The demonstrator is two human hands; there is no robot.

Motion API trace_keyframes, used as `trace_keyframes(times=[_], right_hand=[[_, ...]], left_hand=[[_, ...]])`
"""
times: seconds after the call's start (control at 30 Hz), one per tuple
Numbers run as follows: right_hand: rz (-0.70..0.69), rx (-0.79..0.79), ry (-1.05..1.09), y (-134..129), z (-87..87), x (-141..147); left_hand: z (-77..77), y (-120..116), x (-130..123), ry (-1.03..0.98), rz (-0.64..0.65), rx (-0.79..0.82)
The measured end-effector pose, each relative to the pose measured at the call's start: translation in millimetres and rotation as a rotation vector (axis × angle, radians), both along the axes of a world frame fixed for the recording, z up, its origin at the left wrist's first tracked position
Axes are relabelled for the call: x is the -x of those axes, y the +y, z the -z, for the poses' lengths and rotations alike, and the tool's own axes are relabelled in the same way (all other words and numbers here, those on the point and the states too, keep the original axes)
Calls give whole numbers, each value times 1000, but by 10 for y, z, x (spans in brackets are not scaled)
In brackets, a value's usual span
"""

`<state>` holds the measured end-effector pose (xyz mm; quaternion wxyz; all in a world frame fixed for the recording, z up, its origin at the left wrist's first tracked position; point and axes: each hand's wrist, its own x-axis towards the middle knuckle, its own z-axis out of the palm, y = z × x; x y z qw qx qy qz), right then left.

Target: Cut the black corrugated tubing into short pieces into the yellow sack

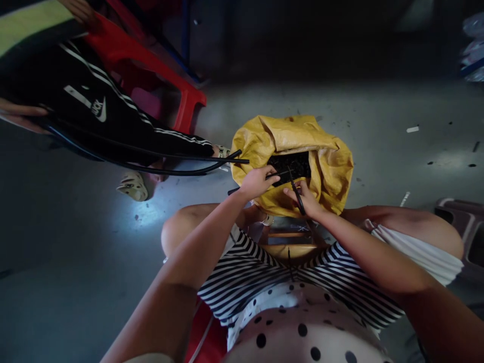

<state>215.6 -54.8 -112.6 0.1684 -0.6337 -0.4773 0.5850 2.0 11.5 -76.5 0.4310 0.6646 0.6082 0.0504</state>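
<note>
Over the yellow bag (335, 174), the left hand (257, 182) pinches a black strip (283, 174) running left to right, its right end beside far-pointing scissors (300, 202) gripped in the right hand (307, 201).

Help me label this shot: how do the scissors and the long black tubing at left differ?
The scissors are short; the tubing is long and curved. The scissors are in the person's right hand; the tubing runs from a co-worker's hand. Both look dark.
</note>
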Motion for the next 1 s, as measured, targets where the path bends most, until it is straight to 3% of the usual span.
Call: trace_keyframes(times=[0.1, 0.5, 0.67, 1.0], right_hand=[[-12, 91, 12, 6, -8, -4], [-131, 1, -28, -78, 107, -56], [-143, -3, -51, -87, 108, -54], [-68, 1, -7, -107, 137, -32]], left_hand=[[26, -17, -3, 17, 60, 19], [216, -7, 95, 100, 249, 172], [181, 4, 104, 160, 317, 209], [109, 16, 84, 227, 296, 218]])
